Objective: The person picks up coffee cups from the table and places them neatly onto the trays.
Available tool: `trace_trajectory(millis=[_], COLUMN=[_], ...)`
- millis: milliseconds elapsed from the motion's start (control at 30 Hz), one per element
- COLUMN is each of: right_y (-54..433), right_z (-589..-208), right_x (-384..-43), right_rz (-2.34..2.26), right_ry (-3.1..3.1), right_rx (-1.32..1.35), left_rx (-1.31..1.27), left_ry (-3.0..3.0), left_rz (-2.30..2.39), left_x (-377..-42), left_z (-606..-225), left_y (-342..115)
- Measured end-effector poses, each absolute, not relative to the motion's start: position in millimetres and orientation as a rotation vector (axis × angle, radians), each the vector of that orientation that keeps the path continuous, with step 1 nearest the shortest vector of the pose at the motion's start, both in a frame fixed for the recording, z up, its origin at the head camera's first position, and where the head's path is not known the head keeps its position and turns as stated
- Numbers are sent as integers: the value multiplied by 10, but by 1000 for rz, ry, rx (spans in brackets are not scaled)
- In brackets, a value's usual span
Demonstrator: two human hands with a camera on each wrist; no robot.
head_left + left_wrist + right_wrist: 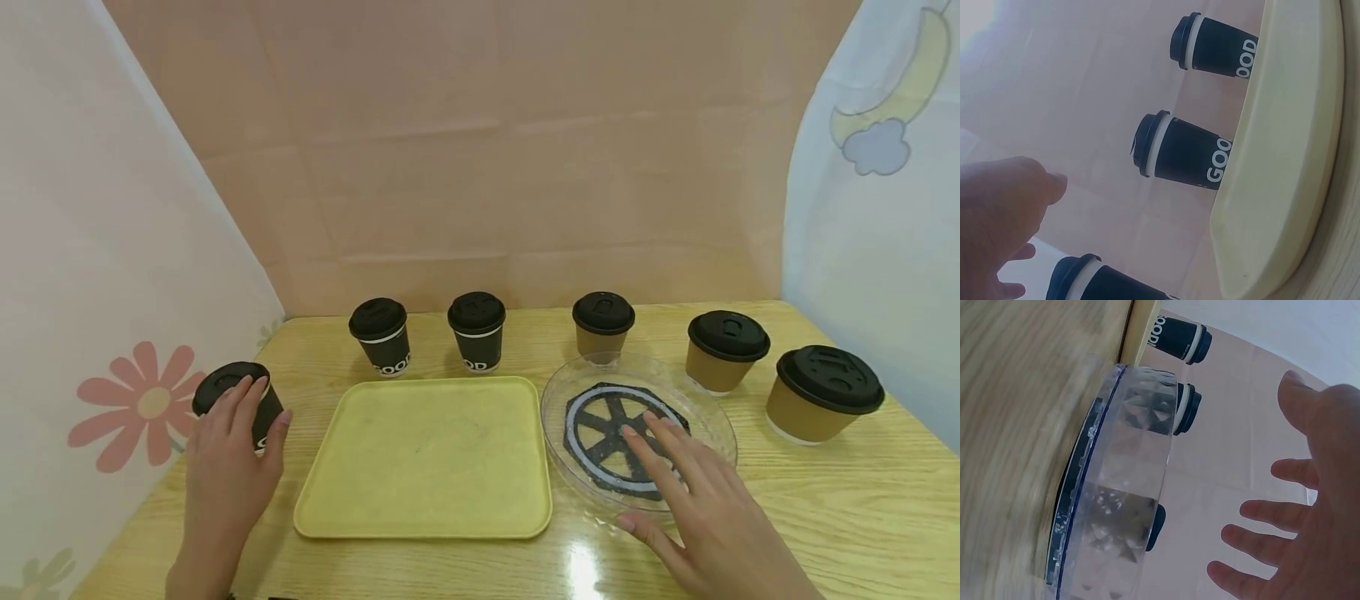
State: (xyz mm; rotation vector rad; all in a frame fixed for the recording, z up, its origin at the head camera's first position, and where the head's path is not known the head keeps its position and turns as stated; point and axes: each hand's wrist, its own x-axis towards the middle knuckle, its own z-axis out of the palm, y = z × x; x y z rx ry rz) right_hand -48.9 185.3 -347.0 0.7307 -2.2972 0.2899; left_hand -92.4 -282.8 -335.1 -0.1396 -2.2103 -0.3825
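My left hand hovers at the left, its fingers over a black paper cup with a black lid. In the left wrist view, space shows between that hand and the cup. On the other side, my right hand is spread over the near right part of a round clear plastic tray. The right wrist view has its fingers apart and holding nothing, away from the tray's faceted wall. A dark wheel-like pattern shows through the tray's bottom.
A yellow rectangular tray lies between the hands. Behind it stand two black lidded cups, one on the left and one nearer the middle. Brown lidded cups stand behind the clear tray and to its right. Cloth walls enclose the table.
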Motion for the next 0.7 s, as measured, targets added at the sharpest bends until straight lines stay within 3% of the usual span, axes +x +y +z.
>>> trace_trajectory(millis=[700], right_y=[1728], right_z=[-3513], right_x=[-452], right_rz=[350], right_ry=[-2358], right_rx=[784], left_rx=[-84], left_ry=[-2198], left_rz=[-466], left_x=[-950], left_z=[-3431], left_y=[-3059])
